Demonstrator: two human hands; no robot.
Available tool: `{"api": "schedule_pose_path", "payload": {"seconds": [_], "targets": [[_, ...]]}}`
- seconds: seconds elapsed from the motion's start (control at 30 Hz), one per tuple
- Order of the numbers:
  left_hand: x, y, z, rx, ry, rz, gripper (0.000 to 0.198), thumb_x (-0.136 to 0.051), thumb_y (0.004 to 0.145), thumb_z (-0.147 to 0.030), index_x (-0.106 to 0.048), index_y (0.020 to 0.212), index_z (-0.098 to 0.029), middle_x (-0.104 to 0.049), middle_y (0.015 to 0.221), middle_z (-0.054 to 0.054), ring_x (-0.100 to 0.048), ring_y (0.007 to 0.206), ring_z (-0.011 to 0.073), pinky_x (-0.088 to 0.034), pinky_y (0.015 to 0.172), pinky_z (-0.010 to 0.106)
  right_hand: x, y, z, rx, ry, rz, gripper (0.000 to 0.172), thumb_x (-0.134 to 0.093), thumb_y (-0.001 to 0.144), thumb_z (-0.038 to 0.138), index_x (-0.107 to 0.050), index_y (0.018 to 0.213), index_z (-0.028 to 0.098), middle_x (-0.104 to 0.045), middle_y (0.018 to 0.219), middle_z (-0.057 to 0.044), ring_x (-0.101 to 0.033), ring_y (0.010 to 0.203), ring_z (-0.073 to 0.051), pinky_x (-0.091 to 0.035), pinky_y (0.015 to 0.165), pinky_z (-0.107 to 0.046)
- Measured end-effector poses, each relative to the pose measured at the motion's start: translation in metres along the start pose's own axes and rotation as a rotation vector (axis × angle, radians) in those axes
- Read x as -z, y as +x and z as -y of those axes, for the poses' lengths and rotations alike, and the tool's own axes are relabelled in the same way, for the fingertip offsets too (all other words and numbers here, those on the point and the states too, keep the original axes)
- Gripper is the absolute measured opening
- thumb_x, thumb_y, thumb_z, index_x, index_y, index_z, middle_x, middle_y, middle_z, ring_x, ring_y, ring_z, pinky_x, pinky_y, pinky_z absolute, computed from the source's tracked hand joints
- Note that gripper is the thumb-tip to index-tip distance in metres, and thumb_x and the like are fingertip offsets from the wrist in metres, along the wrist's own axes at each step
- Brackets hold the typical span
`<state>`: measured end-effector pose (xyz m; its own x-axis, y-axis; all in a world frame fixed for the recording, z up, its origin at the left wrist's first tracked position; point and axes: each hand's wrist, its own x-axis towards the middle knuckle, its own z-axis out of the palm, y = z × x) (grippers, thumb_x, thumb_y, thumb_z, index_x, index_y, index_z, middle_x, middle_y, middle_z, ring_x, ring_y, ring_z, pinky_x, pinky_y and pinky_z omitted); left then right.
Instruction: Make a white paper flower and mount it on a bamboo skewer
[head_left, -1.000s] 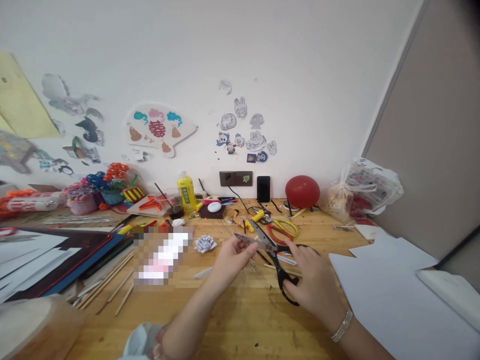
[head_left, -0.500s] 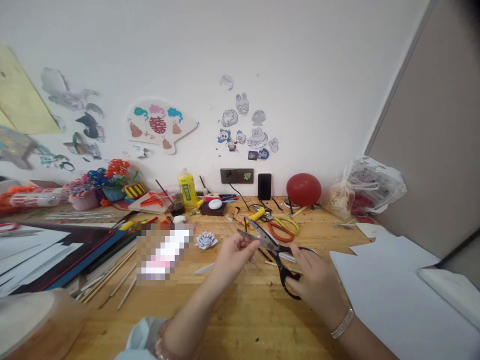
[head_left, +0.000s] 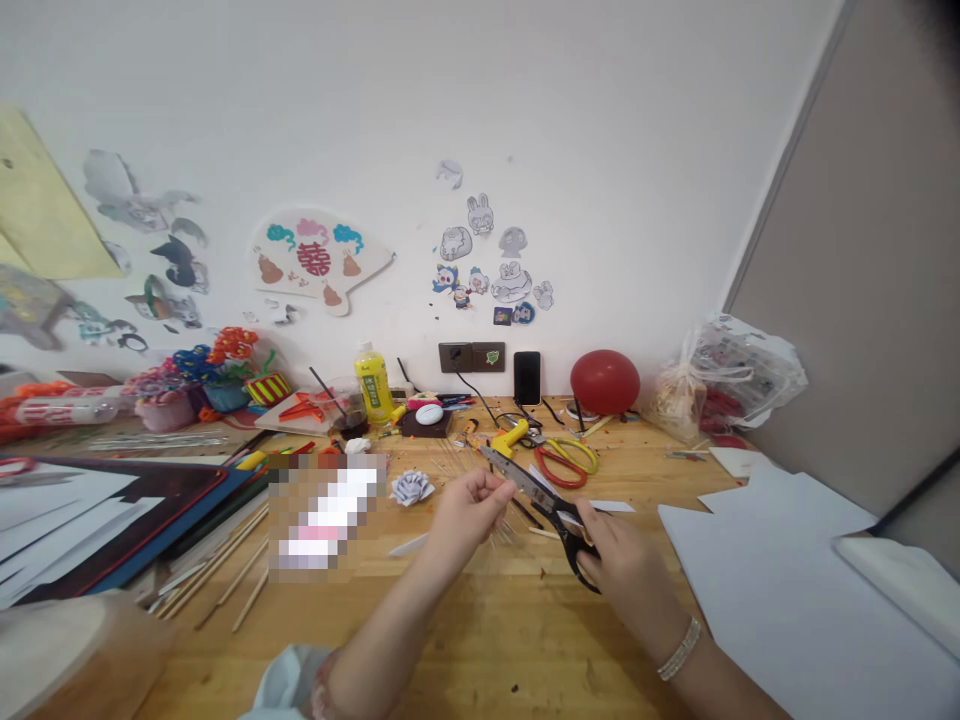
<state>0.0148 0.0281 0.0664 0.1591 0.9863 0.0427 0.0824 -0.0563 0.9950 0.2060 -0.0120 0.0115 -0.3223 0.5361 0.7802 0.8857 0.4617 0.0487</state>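
Silver, black-handled scissors [head_left: 534,492] are tilting above the wooden counter [head_left: 487,640], blades nearly together. The right hand [head_left: 624,545] is gripping the handles; the left hand [head_left: 466,508] is pinching just beside the blades, on what I cannot tell. A white wall [head_left: 645,150] is rising behind. Wood is showing below the hands, sticks [head_left: 217,563] lying left, white paper [head_left: 795,590] bordering right.

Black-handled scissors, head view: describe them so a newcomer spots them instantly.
Find the wooden table, then the right hand above it, braceleted at the wrist. The black-handled scissors are in that hand, blades angled past the left hand's fingertips. Dark handles set them apart from the red and yellow loops just beyond.
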Motion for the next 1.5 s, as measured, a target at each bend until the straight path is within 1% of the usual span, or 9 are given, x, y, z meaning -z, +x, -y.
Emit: {"api": "schedule_pose_path", "payload": {"seconds": [0.27,0.43,0.53,0.67,0.87,1.0,1.13,1.3,1.5], "targets": [[0.002,-0.002,-0.009,-0.017,-0.135,0.044,0.039,-0.073,0.053,-0.044,-0.052,0.069,-0.016,-0.047,0.050,-0.009,-0.029,0.036,0.0017,-0.019,0.038,0.017,0.005,0.008,0.006,-0.261,0.122,0.118,0.055,-0.047,0.067,0.012,-0.043,0.122,0.012,-0.061,0.086,-0.009,-0.055,0.080,-0.024,-0.048,0.066,-0.036],[0.003,-0.002,-0.006,0.011,-0.211,0.135,0.039,-0.072,0.055,-0.046,-0.052,0.070,-0.016,-0.045,0.047,-0.010,-0.027,0.033,0.0009,-0.017,0.037,0.017,0.007,0.010,0.007,-0.245,0.167,0.147,0.063,-0.049,0.061,0.010,-0.041,0.124,0.013,-0.057,0.087,-0.008,-0.050,0.082,-0.025,-0.046,0.069,-0.038],[0.003,-0.001,-0.006,0.009,-0.147,0.155,0.038,-0.067,0.059,-0.049,-0.049,0.063,-0.016,-0.050,0.046,-0.007,-0.028,0.031,0.0013,-0.018,0.036,0.018,0.007,0.010,0.007,-0.241,0.162,0.153,0.064,-0.049,0.061,0.010,-0.040,0.125,0.012,-0.055,0.085,-0.008,-0.049,0.081,-0.025,-0.045,0.068,-0.038],[0.001,-0.004,-0.008,-0.053,0.012,0.094,0.037,-0.061,0.065,-0.050,-0.047,0.055,-0.017,-0.047,0.041,-0.006,-0.031,0.034,0.0037,-0.020,0.037,0.019,0.008,0.011,0.007,-0.238,0.144,0.145,0.062,-0.050,0.063,0.012,-0.040,0.125,0.012,-0.056,0.085,-0.008,-0.049,0.079,-0.024,-0.044,0.067,-0.037],[0.000,-0.009,-0.010,-0.180,0.152,-0.027,0.030,-0.058,0.069,-0.042,-0.047,0.053,-0.018,-0.054,0.045,-0.004,-0.045,0.044,0.0091,-0.030,0.044,0.020,0.011,0.011,0.004,-0.185,0.119,0.082,0.058,-0.047,0.061,0.009,-0.047,0.119,0.011,-0.058,0.077,-0.007,-0.051,0.074,-0.023,-0.044,0.062,-0.033],[0.000,-0.009,-0.009,-0.171,0.157,-0.053,0.030,-0.059,0.067,-0.042,-0.047,0.053,-0.019,-0.055,0.044,-0.003,-0.049,0.045,0.0110,-0.034,0.047,0.022,0.009,0.008,0.002,-0.163,0.068,0.052,0.052,-0.044,0.063,0.009,-0.050,0.114,0.012,-0.060,0.073,-0.006,-0.053,0.070,-0.022,-0.044,0.058,-0.031],[0.000,-0.009,-0.010,-0.155,0.111,-0.087,0.028,-0.061,0.066,-0.041,-0.050,0.055,-0.018,-0.054,0.043,-0.004,-0.049,0.044,0.0109,-0.035,0.047,0.021,0.005,0.003,0.003,-0.134,0.083,0.051,0.048,-0.041,0.067,0.007,-0.049,0.114,0.013,-0.063,0.079,-0.008,-0.056,0.073,-0.022,-0.045,0.062,-0.031],[-0.001,-0.007,-0.012,-0.141,0.066,-0.087,0.024,-0.065,0.062,-0.038,-0.053,0.057,-0.017,-0.059,0.050,-0.002,-0.051,0.048,0.0112,-0.036,0.048,0.021,0.009,0.009,0.008,-0.211,0.093,0.109,0.055,-0.048,0.067,0.013,-0.044,0.122,0.014,-0.060,0.084,-0.008,-0.052,0.078,-0.024,-0.046,0.066,-0.036],[-0.002,-0.007,-0.010,-0.116,0.083,-0.047,0.025,-0.060,0.067,-0.039,-0.054,0.060,-0.016,-0.060,0.055,0.001,-0.044,0.045,0.0088,-0.031,0.043,0.021,0.012,0.014,0.010,-0.252,0.095,0.149,0.059,-0.052,0.066,0.016,-0.042,0.124,0.013,-0.057,0.084,-0.008,-0.049,0.079,-0.025,-0.044,0.066,-0.037]]}}
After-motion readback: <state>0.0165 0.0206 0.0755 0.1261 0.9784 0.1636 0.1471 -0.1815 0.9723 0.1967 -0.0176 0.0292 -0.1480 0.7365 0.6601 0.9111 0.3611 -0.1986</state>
